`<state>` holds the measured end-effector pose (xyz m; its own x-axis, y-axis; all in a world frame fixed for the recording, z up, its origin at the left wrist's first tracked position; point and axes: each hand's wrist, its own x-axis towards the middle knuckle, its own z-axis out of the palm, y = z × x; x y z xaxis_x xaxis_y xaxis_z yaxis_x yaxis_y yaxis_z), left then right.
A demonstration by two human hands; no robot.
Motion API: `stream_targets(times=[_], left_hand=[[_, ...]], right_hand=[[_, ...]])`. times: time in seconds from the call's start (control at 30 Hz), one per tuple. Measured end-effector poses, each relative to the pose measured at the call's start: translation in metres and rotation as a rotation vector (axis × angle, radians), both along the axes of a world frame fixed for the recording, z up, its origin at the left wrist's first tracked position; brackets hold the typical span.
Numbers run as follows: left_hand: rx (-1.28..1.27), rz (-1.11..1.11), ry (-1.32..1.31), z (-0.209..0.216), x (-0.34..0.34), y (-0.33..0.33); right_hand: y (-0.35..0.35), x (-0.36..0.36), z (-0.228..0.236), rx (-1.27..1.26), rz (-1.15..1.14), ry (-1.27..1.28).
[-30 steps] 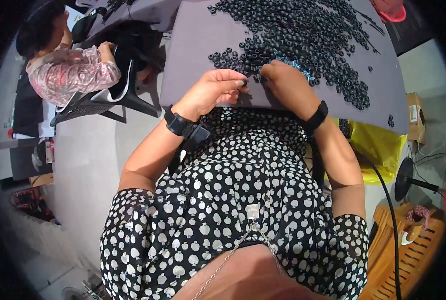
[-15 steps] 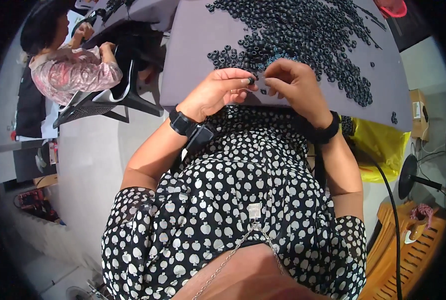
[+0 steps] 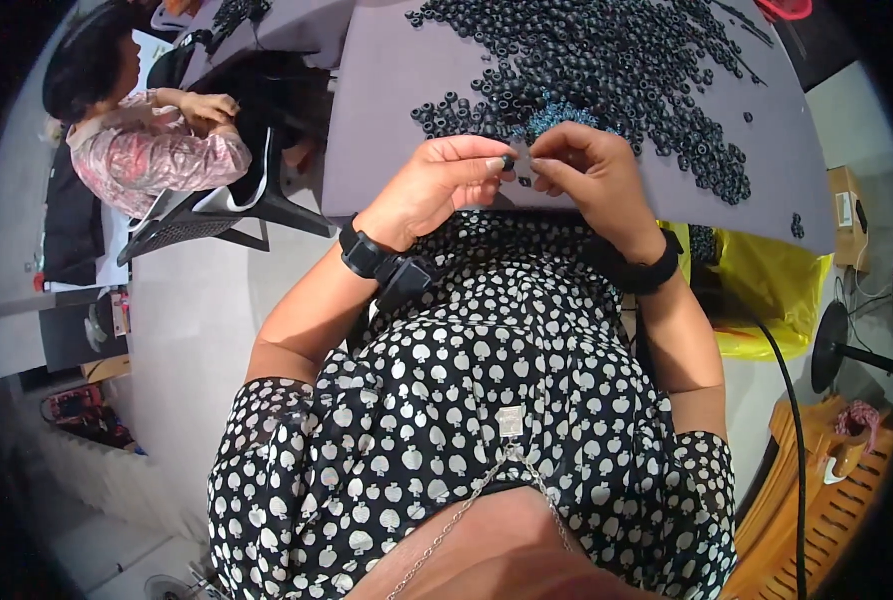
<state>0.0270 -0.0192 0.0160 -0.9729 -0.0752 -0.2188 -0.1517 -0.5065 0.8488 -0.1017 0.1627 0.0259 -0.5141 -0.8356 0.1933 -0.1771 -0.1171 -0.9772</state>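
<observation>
My left hand (image 3: pixel 442 182) pinches a small black ring (image 3: pixel 508 161) between thumb and forefinger, just above the near edge of the grey table (image 3: pixel 387 90). My right hand (image 3: pixel 589 176) meets it fingertip to fingertip from the right; what it pinches is too small to tell. Both wrists carry black bands. A wide heap of black rings (image 3: pixel 607 70) spreads over the table beyond my hands, with a small cluster of blue pieces (image 3: pixel 557 115) right behind my fingers.
Another person (image 3: pixel 142 140) in a pink patterned top sits at the left beside a dark chair (image 3: pixel 227 205). A yellow bag (image 3: pixel 767 285) hangs under the table's right side. A black fan base (image 3: pixel 832 345) and wooden furniture (image 3: pixel 817 500) stand at the right.
Both hands have lifted off the table edge and come together nearer my chest, fingertips now touching around the small ring. The person at the left has shifted their arms.
</observation>
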Motion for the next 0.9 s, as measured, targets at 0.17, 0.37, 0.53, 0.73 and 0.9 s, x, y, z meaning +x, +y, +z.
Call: stream_targets(times=[0.17, 0.37, 0.53, 0.73, 0.9], left_hand=[[-0.004, 0.021, -0.006, 0.002, -0.002, -0.007], [-0.027, 0.073, -0.076, -0.007, 0.004, -0.02], [0.012, 0.088, -0.075, -0.006, 0.006, -0.018], [0.238, -0.012, -0.034, -0.006, 0.005, -0.021], [0.314, -0.055, -0.03, -0.006, 0.004, -0.023]], right_hand=[[-0.003, -0.008, -0.005, 0.033, -0.062, 0.212], [-0.006, -0.022, -0.015, 0.157, -0.094, 0.578], [-0.01, -0.017, -0.015, 0.158, -0.149, 0.732], [-0.015, 0.001, -0.013, 0.187, -0.052, 0.747], [-0.018, -0.001, -0.018, 0.299, -0.057, 0.807]])
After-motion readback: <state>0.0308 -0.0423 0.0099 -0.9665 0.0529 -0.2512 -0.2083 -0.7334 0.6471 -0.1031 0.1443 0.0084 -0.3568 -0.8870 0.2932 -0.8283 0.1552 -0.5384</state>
